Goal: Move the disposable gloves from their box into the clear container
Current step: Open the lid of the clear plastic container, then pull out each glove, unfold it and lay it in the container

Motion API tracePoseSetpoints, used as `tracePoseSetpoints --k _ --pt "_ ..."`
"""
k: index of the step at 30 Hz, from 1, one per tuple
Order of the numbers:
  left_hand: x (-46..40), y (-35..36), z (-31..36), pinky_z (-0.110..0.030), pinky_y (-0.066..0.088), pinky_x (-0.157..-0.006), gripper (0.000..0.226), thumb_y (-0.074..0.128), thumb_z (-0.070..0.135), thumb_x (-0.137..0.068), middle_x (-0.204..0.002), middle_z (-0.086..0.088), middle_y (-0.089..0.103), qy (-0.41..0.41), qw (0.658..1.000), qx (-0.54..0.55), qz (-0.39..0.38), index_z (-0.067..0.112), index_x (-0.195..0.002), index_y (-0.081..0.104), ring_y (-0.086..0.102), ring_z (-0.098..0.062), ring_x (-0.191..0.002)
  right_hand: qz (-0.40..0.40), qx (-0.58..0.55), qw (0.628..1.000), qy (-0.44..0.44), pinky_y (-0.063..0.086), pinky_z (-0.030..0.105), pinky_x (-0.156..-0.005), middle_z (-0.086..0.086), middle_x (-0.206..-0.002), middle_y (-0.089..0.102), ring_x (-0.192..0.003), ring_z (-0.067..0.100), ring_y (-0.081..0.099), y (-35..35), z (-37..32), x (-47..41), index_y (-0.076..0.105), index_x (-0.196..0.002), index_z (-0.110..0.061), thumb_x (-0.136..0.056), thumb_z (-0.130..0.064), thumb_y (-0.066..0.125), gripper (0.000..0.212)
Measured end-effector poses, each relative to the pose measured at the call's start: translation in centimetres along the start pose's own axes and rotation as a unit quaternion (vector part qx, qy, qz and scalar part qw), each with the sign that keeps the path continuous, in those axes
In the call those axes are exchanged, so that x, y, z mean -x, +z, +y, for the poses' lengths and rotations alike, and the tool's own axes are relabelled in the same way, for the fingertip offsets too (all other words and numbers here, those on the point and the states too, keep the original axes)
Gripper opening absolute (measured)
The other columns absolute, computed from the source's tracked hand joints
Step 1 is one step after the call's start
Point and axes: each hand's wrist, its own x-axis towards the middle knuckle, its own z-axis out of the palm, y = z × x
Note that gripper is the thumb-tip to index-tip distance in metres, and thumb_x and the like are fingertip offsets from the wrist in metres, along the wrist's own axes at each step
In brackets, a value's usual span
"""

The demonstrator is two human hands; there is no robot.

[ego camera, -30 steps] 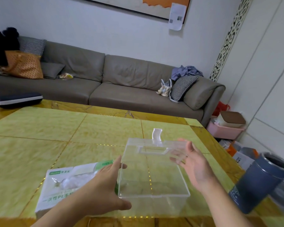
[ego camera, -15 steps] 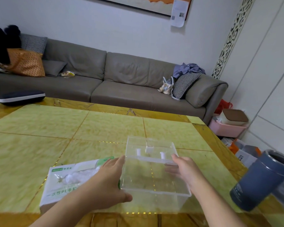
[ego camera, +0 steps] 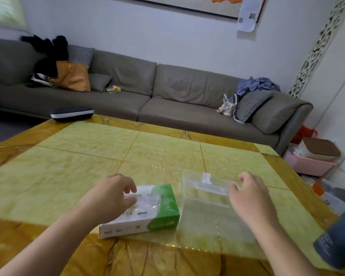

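Near the bench's (ego camera: 48,176) front edge, the glove box (ego camera: 147,214) is touched on top by the left hand (ego camera: 113,198), fingers loosely curled; the clear container (ego camera: 207,212) stands just beside it, the right hand (ego camera: 251,198) over it, fingers relaxed.

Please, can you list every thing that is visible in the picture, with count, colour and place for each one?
glove box: one, white and green, on table, near edge
clear container: one, transparent, right of glove box
table: one, yellow-green top
sofa: one, grey, behind table
orange bag: one, on sofa, left
dark case: one, table's far left corner
blue cylinder: one, right edge
pink basket: one, on floor, right
left hand: over glove box
right hand: over clear container
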Motion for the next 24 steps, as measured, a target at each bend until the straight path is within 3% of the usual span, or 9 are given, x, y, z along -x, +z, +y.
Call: tracePoseSetpoints --k 2,5,9,11,13,17,24 --pt "0.4 0.3 -0.2 -0.017 0.05 -0.072 0.002 0.07 0.04 -0.093 -0.092 0.018 0.061 -0.004 1.0 0.009 0.009 0.04 -0.095 0.068 0.058 0.002 -0.083 0.012 0.054 0.997 -0.054 0.048 0.034 -0.088 -0.003 -0.127 0.053 -0.112 0.016 0.048 -0.1 -2.0 1.1 0.053 -0.135 -0.02 -0.106 -0.038 0.048 0.035" --pt "0.4 0.4 -0.1 -0.015 0.05 -0.068 0.013 0.071 0.032 -0.093 -0.086 0.018 0.064 -0.005 0.999 0.034 0.027 0.038 -0.082 0.071 0.061 0.001 -0.079 0.015 0.023 0.987 -0.16 0.045 0.025 -0.102 -0.009 -0.126 0.052 -0.117 0.009 0.047 0.1 -4.9 2.9 0.057 -0.132 -0.021 -0.107 -0.031 0.048 0.028" --pt "0.1 0.9 -0.1 -0.02 0.054 -0.073 0.015 0.069 0.03 -0.095 -0.084 0.019 0.068 -0.006 0.997 0.073 0.032 0.037 -0.082 0.072 0.063 0.001 -0.08 -0.055 -0.036 0.947 -0.314 0.027 0.014 -0.112 -0.017 -0.135 0.049 -0.129 0.001 0.042 1.6 -8.5 5.1 0.056 -0.137 -0.025 -0.108 -0.022 0.047 0.031" --pt "0.0 1.2 -0.3 -0.023 0.056 -0.075 0.014 0.069 0.028 -0.095 -0.082 0.02 0.07 -0.004 0.993 0.107 0.046 0.035 -0.083 0.072 0.064 0.003 -0.08 -0.087 -0.038 0.93 -0.355 0.03 0.017 -0.113 -0.016 -0.138 0.05 -0.132 0.006 0.043 2.9 -9.9 5.9 0.054 -0.14 -0.027 -0.107 -0.024 0.048 0.033" --pt "-0.1 1.3 -0.2 -0.019 0.053 -0.07 0.015 0.068 0.028 -0.096 -0.08 0.02 0.071 -0.006 0.989 0.132 0.068 0.035 -0.083 0.069 0.064 0.005 -0.078 -0.101 -0.012 0.929 -0.356 0.044 0.029 -0.103 -0.012 -0.131 0.053 -0.125 0.016 0.05 3.9 -10.9 6.4 0.056 -0.134 -0.026 -0.104 -0.027 0.051 0.03" --pt "0.0 1.0 0.4 -0.012 0.047 -0.057 0.018 0.066 0.025 -0.099 -0.077 0.022 0.071 -0.026 0.97 0.215 0.115 0.032 -0.084 0.069 0.064 0.007 -0.076 -0.097 0.066 0.923 -0.365 0.038 0.037 -0.08 -0.003 -0.117 0.056 -0.113 0.025 0.055 4.5 -12.0 7.2 0.063 -0.122 -0.023 -0.099 -0.026 0.057 0.024" --pt "0.4 1.0 1.5 -0.037 0.056 -0.067 0.019 0.066 0.022 -0.1 -0.08 0.015 0.075 -0.039 0.943 0.305 0.124 0.03 -0.083 0.07 0.07 -0.014 -0.074 -0.103 0.096 0.904 -0.403 0.037 0.036 -0.064 -0.002 -0.096 0.056 -0.096 0.025 0.056 5.9 -11.7 8.4 0.075 -0.096 -0.026 -0.089 -0.016 0.064 0.016"
